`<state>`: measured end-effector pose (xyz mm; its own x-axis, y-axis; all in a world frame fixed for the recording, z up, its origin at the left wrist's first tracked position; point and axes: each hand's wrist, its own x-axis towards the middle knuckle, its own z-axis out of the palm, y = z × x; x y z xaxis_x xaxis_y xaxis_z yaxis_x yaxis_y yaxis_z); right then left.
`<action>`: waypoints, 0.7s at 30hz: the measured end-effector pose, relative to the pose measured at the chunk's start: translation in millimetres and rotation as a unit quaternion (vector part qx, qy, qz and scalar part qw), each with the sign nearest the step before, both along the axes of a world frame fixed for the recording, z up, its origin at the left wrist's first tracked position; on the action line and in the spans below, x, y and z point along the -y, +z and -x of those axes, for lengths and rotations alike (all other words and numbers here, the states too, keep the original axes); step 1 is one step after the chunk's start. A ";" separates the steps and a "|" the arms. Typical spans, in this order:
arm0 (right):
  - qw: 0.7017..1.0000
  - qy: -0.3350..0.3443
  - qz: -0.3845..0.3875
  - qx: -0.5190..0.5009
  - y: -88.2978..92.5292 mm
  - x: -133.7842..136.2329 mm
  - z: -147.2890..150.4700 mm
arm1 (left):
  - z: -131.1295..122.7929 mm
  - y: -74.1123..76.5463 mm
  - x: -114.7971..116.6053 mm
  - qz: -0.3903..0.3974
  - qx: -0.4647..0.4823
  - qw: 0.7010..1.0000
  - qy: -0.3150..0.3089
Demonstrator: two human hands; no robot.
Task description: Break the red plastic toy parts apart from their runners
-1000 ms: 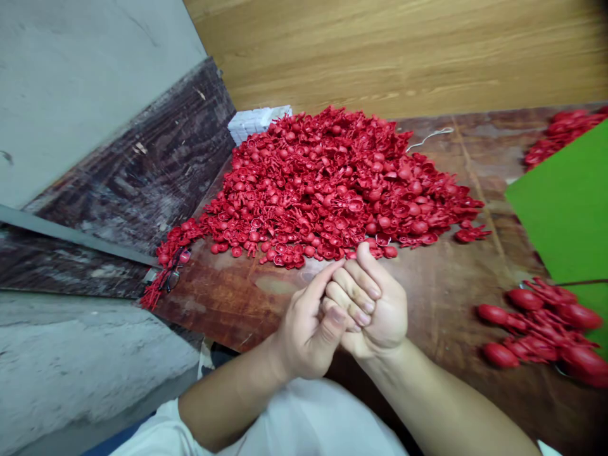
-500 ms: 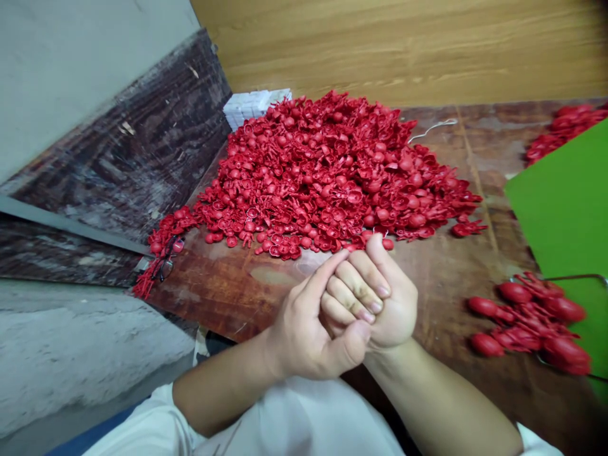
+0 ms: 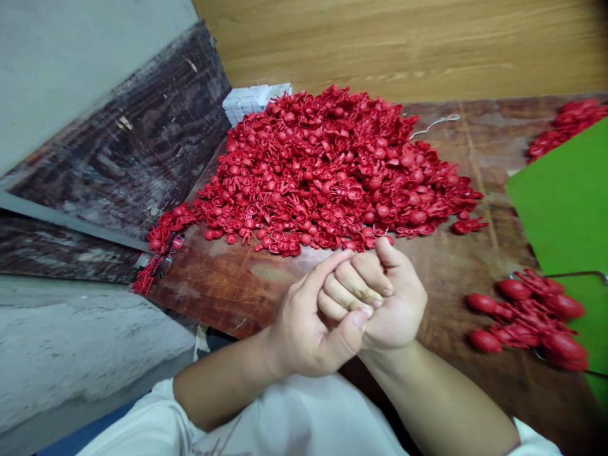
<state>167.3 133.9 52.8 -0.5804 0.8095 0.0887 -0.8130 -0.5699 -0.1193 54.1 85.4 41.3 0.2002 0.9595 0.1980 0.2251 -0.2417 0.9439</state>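
Observation:
My left hand (image 3: 311,326) is wrapped round the curled fingers of my right hand, its thumb and index finger pressing on them. My right hand (image 3: 401,304) is closed in a fist, palm side towards me, thumb pointing up; no object shows in it. Both hands are held together over the near edge of the brown table (image 3: 218,272). Just beyond them lies a large heap of small red plastic pieces (image 3: 323,171), some rounded, some with thin limb-like parts.
Larger red figures (image 3: 532,320) lie at the right beside a green board (image 3: 565,190). More red pieces (image 3: 567,126) are at the back right. A white stack (image 3: 251,101) stands behind the heap. Eyeglasses (image 3: 166,263) lie with red pieces at the left edge.
My right hand has shifted slightly to the right, its thumb bent more. My left hand still grips its fingers. The heap is unchanged.

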 end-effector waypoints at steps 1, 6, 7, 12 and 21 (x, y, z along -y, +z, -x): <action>1.000 0.001 -0.006 0.000 -0.6 -0.5 -0.2 | -0.3 0.1 -0.2 0.001 0.007 1.000 -0.003; 1.000 -0.002 -0.018 0.003 -1.3 -1.6 -0.1 | -0.4 -0.3 -0.6 0.005 0.020 1.000 -0.010; 1.000 -0.004 -0.017 0.002 -1.0 -1.5 0.1 | -0.1 -0.3 -0.7 0.004 0.019 1.000 -0.011; 1.000 -0.013 -0.006 0.004 -0.6 -0.8 0.2 | 1.3 -0.7 -0.6 -0.002 0.009 1.000 -0.007; 0.998 -0.032 0.024 -0.043 4.5 0.5 3.0 | 2.6 -3.7 -0.2 -0.037 0.027 0.999 -0.003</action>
<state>164.3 133.4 57.4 -0.5199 0.8489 0.0954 -0.8536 -0.5205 -0.0208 51.4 85.6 37.7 0.1921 0.9410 0.2787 0.1728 -0.3120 0.9342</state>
